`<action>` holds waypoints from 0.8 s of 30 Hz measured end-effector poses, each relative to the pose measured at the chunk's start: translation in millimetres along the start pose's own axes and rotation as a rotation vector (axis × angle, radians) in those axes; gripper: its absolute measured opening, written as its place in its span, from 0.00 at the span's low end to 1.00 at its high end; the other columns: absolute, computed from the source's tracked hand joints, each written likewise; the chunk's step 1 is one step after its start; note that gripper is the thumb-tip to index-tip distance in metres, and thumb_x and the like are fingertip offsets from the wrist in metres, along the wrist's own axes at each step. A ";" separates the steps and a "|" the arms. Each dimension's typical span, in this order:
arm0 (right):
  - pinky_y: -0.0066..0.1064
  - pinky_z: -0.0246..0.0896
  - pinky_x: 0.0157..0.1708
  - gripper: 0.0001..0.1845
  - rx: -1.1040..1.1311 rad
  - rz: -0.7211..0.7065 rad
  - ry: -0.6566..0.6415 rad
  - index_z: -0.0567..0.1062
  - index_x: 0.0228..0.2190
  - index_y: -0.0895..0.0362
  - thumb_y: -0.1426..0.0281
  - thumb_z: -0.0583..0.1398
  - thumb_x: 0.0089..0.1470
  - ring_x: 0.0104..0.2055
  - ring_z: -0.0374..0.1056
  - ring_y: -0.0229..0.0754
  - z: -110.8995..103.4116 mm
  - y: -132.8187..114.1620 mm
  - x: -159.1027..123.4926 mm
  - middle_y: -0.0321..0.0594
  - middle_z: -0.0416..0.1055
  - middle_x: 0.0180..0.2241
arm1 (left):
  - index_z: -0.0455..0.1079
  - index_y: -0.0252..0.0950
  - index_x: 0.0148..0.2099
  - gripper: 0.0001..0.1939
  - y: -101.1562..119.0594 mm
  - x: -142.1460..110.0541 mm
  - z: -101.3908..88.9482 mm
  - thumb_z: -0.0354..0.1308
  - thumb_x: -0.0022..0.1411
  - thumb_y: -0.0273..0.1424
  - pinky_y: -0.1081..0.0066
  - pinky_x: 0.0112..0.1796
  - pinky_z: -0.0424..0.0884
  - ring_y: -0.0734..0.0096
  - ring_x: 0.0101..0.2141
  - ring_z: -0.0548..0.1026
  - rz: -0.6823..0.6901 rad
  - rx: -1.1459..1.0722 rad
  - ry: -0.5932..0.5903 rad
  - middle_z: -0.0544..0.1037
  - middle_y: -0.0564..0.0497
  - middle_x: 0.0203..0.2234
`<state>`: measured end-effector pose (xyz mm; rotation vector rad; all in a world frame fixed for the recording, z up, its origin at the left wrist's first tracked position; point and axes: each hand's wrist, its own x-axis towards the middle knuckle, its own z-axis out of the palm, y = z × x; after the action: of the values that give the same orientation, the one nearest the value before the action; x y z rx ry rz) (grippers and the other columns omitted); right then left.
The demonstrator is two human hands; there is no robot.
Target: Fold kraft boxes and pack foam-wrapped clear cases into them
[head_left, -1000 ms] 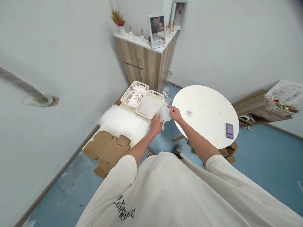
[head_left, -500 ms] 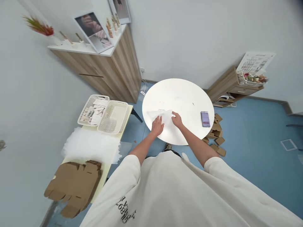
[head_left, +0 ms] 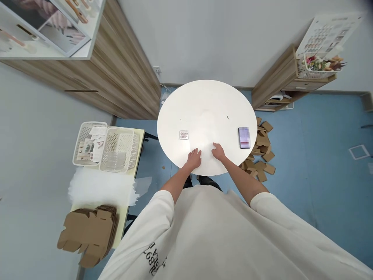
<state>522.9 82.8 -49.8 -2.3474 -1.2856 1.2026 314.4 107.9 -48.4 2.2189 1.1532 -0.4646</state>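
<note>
A thin, translucent white sheet [head_left: 204, 149] lies flat on the round white table [head_left: 206, 97], hard to tell from the tabletop. My left hand [head_left: 194, 158] rests on the sheet's left part, fingers stretched out and slightly apart. At the right edge of the sheet, my right hand [head_left: 218, 152] is closed, with thumb and index finger pinching that edge; the exact grip is small and faint. Just beyond my left hand sits a small clear case [head_left: 183, 135] with several little pieces inside, apart from both hands.
A phone-like purple item [head_left: 244, 137] lies at the table's right. Folded cardboard boxes [head_left: 264, 147] are heaped on the floor there. On the left side table are white baskets [head_left: 118, 149], a stack of translucent sheets [head_left: 101, 186] and flat brown cartons [head_left: 87, 231]. A wooden cabinet [head_left: 128, 66] stands behind.
The sheet, raised and creased before, now lies flatter and nearer my body, uncovering the clear case. My view has shifted. Both hands stay near the table's front edge.
</note>
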 end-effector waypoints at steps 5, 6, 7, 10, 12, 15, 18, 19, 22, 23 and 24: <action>0.39 0.60 0.60 0.31 -0.192 -0.008 0.052 0.65 0.64 0.60 0.73 0.50 0.60 0.64 0.59 0.52 -0.8 -4.3 -8.6 0.50 0.53 0.68 | 0.48 0.37 0.73 0.33 -9.0 5.6 -7.0 0.46 0.69 0.31 0.48 0.66 0.48 0.49 0.71 0.47 0.041 0.051 -0.055 0.45 0.38 0.73; 0.41 0.58 0.61 0.30 -0.253 -0.024 0.075 0.66 0.64 0.59 0.73 0.51 0.60 0.65 0.57 0.54 -0.9 -8.0 -11.2 0.50 0.52 0.68 | 0.48 0.37 0.73 0.33 -11.5 6.9 -9.6 0.46 0.68 0.31 0.48 0.66 0.48 0.49 0.71 0.46 0.058 0.059 -0.066 0.45 0.38 0.74; 0.43 0.56 0.61 0.30 -0.308 -0.051 0.085 0.67 0.63 0.58 0.73 0.51 0.60 0.65 0.56 0.55 -0.6 -12.4 -13.5 0.50 0.52 0.69 | 0.48 0.37 0.74 0.33 -14.1 8.6 -12.5 0.47 0.68 0.31 0.47 0.66 0.48 0.49 0.72 0.46 0.078 0.066 -0.077 0.44 0.38 0.74; 0.43 0.54 0.62 0.29 -0.391 -0.172 0.004 0.67 0.63 0.57 0.73 0.51 0.62 0.65 0.54 0.53 3.9 -27.7 -16.4 0.48 0.53 0.68 | 0.47 0.38 0.74 0.34 -22.2 15.3 -20.9 0.47 0.67 0.30 0.46 0.67 0.47 0.51 0.72 0.45 0.141 0.091 -0.089 0.45 0.39 0.74; 0.42 0.53 0.63 0.29 -0.409 -0.215 -0.073 0.66 0.64 0.56 0.73 0.50 0.63 0.66 0.53 0.52 9.6 -37.2 -14.9 0.47 0.53 0.69 | 0.47 0.37 0.74 0.35 -27.5 19.7 -25.2 0.48 0.67 0.29 0.46 0.67 0.46 0.51 0.72 0.44 0.172 0.099 -0.095 0.44 0.40 0.74; 0.43 0.52 0.63 0.31 -0.420 -0.168 -0.149 0.62 0.66 0.55 0.70 0.50 0.63 0.68 0.51 0.52 19.1 -47.3 -11.2 0.48 0.50 0.70 | 0.48 0.36 0.73 0.34 -36.0 22.7 -29.6 0.47 0.67 0.29 0.46 0.67 0.47 0.51 0.72 0.44 0.187 0.081 -0.108 0.44 0.39 0.74; 0.45 0.51 0.63 0.34 -0.450 -0.115 -0.200 0.58 0.68 0.54 0.68 0.53 0.62 0.69 0.47 0.55 25.8 -52.2 -9.8 0.49 0.46 0.71 | 0.51 0.36 0.72 0.31 -47.9 21.4 -35.5 0.46 0.68 0.29 0.49 0.67 0.49 0.53 0.71 0.47 0.202 0.051 -0.069 0.47 0.39 0.73; 0.46 0.51 0.63 0.35 -0.461 -0.107 -0.210 0.57 0.69 0.53 0.68 0.53 0.62 0.70 0.46 0.56 27.2 -53.0 -9.9 0.48 0.44 0.72 | 0.52 0.35 0.71 0.30 -53.1 20.7 -38.8 0.46 0.68 0.28 0.50 0.67 0.49 0.54 0.71 0.48 0.212 0.042 -0.040 0.48 0.39 0.73; 0.48 0.51 0.62 0.36 -0.466 -0.091 -0.219 0.56 0.69 0.50 0.68 0.53 0.61 0.70 0.43 0.57 29.9 -53.9 -11.0 0.48 0.42 0.72 | 0.56 0.35 0.70 0.28 -72.3 21.2 -54.4 0.45 0.69 0.28 0.52 0.67 0.51 0.55 0.71 0.50 0.218 0.017 0.093 0.52 0.40 0.72; 0.48 0.52 0.62 0.36 -0.460 -0.090 -0.218 0.56 0.69 0.50 0.69 0.54 0.61 0.70 0.43 0.57 30.6 -54.0 -11.2 0.48 0.42 0.72 | 0.56 0.35 0.70 0.28 -79.5 22.7 -61.3 0.45 0.69 0.28 0.53 0.67 0.51 0.55 0.71 0.50 0.198 0.011 0.144 0.52 0.40 0.72; 0.48 0.52 0.62 0.36 -0.452 -0.090 -0.216 0.56 0.69 0.50 0.69 0.54 0.61 0.70 0.43 0.57 31.2 -53.9 -11.4 0.48 0.42 0.72 | 0.56 0.35 0.70 0.29 -87.0 24.9 -68.6 0.45 0.68 0.28 0.53 0.67 0.51 0.55 0.71 0.49 0.175 0.007 0.186 0.53 0.39 0.72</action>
<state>463.7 100.3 -35.6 -2.4640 -1.8866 1.2731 259.1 206.6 -39.1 2.3835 1.0373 -0.1944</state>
